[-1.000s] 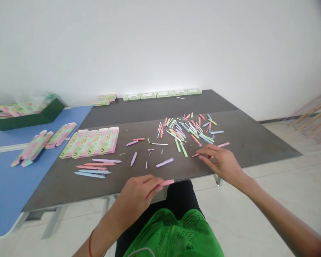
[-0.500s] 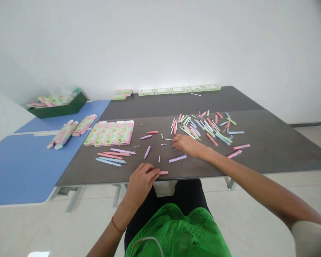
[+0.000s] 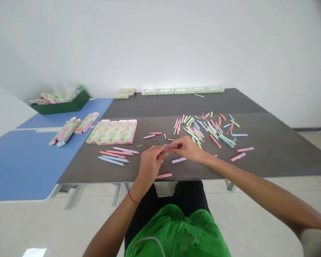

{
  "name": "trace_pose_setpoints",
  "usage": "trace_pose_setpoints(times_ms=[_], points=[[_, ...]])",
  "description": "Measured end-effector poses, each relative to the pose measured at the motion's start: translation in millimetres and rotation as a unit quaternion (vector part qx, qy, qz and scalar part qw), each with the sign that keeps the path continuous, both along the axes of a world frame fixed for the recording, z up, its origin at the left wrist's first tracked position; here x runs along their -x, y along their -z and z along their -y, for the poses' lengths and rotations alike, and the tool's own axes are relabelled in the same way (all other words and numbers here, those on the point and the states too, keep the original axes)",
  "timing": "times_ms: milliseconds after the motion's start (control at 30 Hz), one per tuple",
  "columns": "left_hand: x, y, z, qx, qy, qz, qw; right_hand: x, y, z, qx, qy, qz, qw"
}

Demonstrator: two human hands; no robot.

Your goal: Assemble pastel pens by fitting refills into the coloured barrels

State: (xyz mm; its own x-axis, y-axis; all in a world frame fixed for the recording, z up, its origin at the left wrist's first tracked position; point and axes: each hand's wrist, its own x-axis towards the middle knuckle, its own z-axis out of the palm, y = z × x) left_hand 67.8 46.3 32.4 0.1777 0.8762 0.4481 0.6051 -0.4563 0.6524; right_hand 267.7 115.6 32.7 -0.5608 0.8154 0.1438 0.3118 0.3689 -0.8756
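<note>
My left hand (image 3: 150, 161) and my right hand (image 3: 186, 148) meet fingertip to fingertip above the table's near half. Both are closed in a pinch over something tiny; a hint of pink shows there, but its kind is too small to tell. Below my left hand lies a pink pen barrel (image 3: 164, 176). A purple pen barrel (image 3: 178, 160) rests under my right hand. Just beyond the hands are a purple pen piece (image 3: 149, 136), a pink pen piece (image 3: 155, 133) and a small green pen part (image 3: 165, 136). Other small parts are partly hidden by my fingers.
Loose pen barrels and white refills (image 3: 203, 128) are heaped at right. Several assembled pens (image 3: 117, 153) lie at left, below printed cartons (image 3: 112, 132). Flat cartons (image 3: 65, 132) and a green box (image 3: 66, 107) stand on the blue table (image 3: 21, 160). White-green packs (image 3: 182, 90) line the back.
My left hand has left the pink barrel and risen to the right. My right hand has drawn back from the small parts, and the fingertips now meet. The view has shifted slightly.
</note>
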Motion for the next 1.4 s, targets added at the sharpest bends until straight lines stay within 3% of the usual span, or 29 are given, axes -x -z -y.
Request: trace_pose_setpoints(times_ms=[100, 200, 267, 367, 467, 567, 700, 1000, 1100, 1167, 1267, 1333, 1400], points=[[-2.6, 0.7, -10.8, 0.008, 0.018, 0.038, 0.999, 3.7, 6.5, 1.6, 0.081, -0.003, -0.055, 0.995], [4.2, -0.3, -11.1, 0.035, 0.024, 0.064, 0.997, 1.0, 10.5, -1.3, 0.094, 0.017, -0.061, 0.994], [12.2, -2.3, -6.4, 0.053, 0.007, 0.069, 0.996, -4.3, 10.2, -6.0, 0.033, 0.057, -0.032, 0.997], [25.8, -4.9, 4.9, 0.068, -0.028, 0.06, 0.995, -12.1, 9.0, -16.1, -0.133, 0.072, 0.068, 0.986], [36.1, -5.8, 15.1, 0.069, -0.047, 0.003, 0.996, -9.2, 11.9, -25.0, -0.242, -0.007, 0.176, 0.954], [40.0, -5.9, 17.8, 0.04, -0.05, -0.168, 0.984, 4.5, 16.0, -30.1, -0.314, -0.074, 0.278, 0.905], [37.4, -3.1, 8.4, 0.041, -0.032, -0.343, 0.938, 18.0, 16.1, -33.4, -0.353, -0.096, 0.337, 0.868], [27.4, 6.4, -8.5, 0.044, -0.041, -0.323, 0.944, 22.1, 13.2, -23.7, -0.397, -0.109, 0.379, 0.829], [24.2, 2.6, -10.0, 0.027, -0.047, -0.27, 0.961, 23.4, 5.4, -17.5, -0.389, -0.097, 0.343, 0.849], [21.5, -0.1, -12.5, 0.011, -0.022, -0.182, 0.983, 23.3, 0.3, -12.9, -0.334, -0.082, 0.262, 0.902], [17.3, -2.3, -15.7, 0.003, 0.009, -0.054, 0.999, 22.7, -2.0, -6.9, -0.18, -0.048, 0.138, 0.973], [15.7, -3.0, -16.3, 0.01, 0.006, -0.015, 1.0, 21.6, -1.1, -6.9, -0.113, -0.036, 0.113, 0.987], [16.3, -3.8, -16.1, 0.02, 0.008, 0.003, 1.0, 19.0, -1.4, -12.6, -0.094, -0.04, 0.117, 0.988]])
